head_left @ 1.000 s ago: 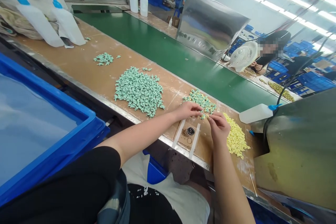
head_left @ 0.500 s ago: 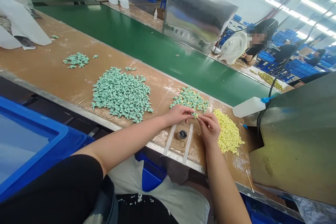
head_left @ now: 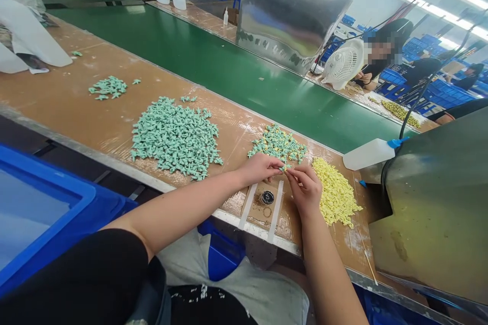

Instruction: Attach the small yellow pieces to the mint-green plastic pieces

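Observation:
Between the fingertips of both hands is a small green piece with a bit of yellow on it. My left hand pinches it from the left. My right hand is closed at its other side, thumb and fingertips together against it. Just beyond the hands lies a pile of green pieces with yellow parts. Right of my right hand is a heap of small yellow pieces. Below the hands, a small round pot with dark contents stands between two white tape strips.
A large heap of green pieces lies to the left, with a smaller group beyond it. The green conveyor belt runs behind the table. A white bottle lies near the metal box. A person sits behind a fan.
The view has shifted slightly. Both hands stay together at the small green piece, with only slight finger movement.

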A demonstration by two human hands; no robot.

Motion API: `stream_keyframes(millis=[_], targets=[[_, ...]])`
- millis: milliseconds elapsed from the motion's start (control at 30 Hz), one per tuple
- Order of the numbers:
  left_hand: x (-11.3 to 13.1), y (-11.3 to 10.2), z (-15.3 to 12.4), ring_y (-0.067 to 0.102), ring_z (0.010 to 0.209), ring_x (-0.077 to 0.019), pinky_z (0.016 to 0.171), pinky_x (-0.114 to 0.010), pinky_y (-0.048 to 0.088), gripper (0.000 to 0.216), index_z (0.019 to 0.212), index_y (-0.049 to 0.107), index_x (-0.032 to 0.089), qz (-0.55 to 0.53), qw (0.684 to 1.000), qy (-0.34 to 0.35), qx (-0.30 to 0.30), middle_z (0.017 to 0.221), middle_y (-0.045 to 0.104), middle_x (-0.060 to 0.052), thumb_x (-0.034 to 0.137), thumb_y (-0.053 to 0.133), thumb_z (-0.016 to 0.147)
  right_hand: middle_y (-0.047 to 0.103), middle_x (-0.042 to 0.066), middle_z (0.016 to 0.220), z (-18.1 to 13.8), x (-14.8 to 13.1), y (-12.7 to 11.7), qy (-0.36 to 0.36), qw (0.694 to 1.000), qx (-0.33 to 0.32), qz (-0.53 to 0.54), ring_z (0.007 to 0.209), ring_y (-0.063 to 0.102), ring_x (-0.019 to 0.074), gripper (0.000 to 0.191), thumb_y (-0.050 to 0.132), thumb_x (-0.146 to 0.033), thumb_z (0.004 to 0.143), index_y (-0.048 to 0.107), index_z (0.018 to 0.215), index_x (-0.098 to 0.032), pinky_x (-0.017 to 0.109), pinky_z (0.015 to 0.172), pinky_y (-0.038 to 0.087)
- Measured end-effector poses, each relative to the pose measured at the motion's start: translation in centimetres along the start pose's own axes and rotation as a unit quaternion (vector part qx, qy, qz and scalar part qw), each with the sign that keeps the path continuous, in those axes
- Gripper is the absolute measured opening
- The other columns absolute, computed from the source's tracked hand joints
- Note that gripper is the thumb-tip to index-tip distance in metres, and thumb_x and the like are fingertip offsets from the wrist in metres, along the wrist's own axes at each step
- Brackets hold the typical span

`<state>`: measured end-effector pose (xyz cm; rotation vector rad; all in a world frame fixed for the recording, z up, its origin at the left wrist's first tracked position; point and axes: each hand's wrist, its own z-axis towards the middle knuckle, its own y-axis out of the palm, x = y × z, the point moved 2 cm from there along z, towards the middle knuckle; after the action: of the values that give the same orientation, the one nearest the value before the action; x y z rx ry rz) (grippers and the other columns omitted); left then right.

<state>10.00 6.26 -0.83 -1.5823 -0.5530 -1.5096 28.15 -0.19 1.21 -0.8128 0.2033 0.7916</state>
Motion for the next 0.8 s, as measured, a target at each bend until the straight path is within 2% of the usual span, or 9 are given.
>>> stream_keyframes(millis=[167, 367, 500, 567, 667, 800], targets=[[0.9, -0.5, -0.6, 0.063, 0.056, -0.0107, 0.066, -0.022, 0.043, 0.014, 0.097, 0.080, 0.023, 0.108, 0.993, 0.041, -0.026, 0.064, 0.069, 0.006, 0.024, 0.066, 0.095, 0.072, 0.005, 0.088, -0.2, 0.1, -0.1, -0.013, 0.999, -0.038, 0.015, 0.077, 0.070, 0.0193, 0.012, 0.070, -0.028, 0.098, 0.075, 0.088, -0.026, 0.034, 0.065, 0.056], [1.2, -0.5, -0.8, 0.062, 0.067, -0.0128, 0.066, -0.023, 0.037, 0.017, 0.087, 0.080, 0.024, 0.189, 0.977, 0.095, -0.031, 0.066, 0.070, 0.003, 0.023, 0.064, 0.095, 0.071, 0.005, 0.088, -0.4, 0.6, 0.1, 0.007, 0.997, -0.072, 0.027, 0.077, 0.068, 0.0185, 0.016, 0.068, -0.030, 0.099, 0.070, 0.084, -0.026, 0.032, 0.065, 0.053], [0.9, -0.8, -0.4, 0.058, 0.064, -0.0115, 0.063, -0.022, 0.036, 0.013, 0.094, 0.081, 0.023, 0.143, 0.986, 0.080, -0.041, 0.065, 0.067, 0.004, 0.034, 0.074, 0.090, 0.068, 0.005, 0.092, -0.2, 0.9, 0.2, 0.021, 0.996, -0.074, 0.045, 0.072, 0.063, 0.0171, 0.011, 0.069, -0.031, 0.098, 0.069, 0.089, -0.025, 0.031, 0.061, 0.051], [0.6, -0.8, -0.2, 0.056, 0.061, -0.0109, 0.061, -0.022, 0.037, 0.026, 0.095, 0.081, 0.021, 0.080, 0.994, 0.062, -0.048, 0.064, 0.065, 0.004, 0.044, 0.081, 0.083, 0.067, 0.004, 0.095, -0.1, 1.0, 0.2, 0.033, 0.996, -0.056, 0.057, 0.068, 0.059, 0.0155, 0.005, 0.069, -0.030, 0.098, 0.069, 0.095, -0.025, 0.030, 0.058, 0.050], [0.1, -0.6, 0.2, 0.053, 0.054, -0.0099, 0.057, -0.023, 0.037, 0.038, 0.092, 0.080, 0.018, -0.011, 0.998, 0.031, -0.049, 0.062, 0.063, 0.004, 0.054, 0.081, 0.080, 0.066, 0.004, 0.096, -0.1, 1.0, 0.5, 0.042, 0.995, -0.063, 0.067, 0.064, 0.055, 0.0136, 0.005, 0.069, -0.029, 0.097, 0.067, 0.098, -0.025, 0.029, 0.056, 0.048], [0.0, -0.6, 0.3, 0.049, 0.051, -0.0090, 0.056, -0.023, 0.035, 0.041, 0.086, 0.078, 0.017, -0.034, 0.997, 0.035, -0.052, 0.057, 0.059, 0.004, 0.058, 0.078, 0.081, 0.066, 0.004, 0.096, -0.1, 0.2, 0.4, 0.040, 0.994, -0.090, 0.052, 0.064, 0.054, 0.0139, 0.010, 0.069, -0.034, 0.098, 0.067, 0.103, -0.025, 0.030, 0.056, 0.048]])
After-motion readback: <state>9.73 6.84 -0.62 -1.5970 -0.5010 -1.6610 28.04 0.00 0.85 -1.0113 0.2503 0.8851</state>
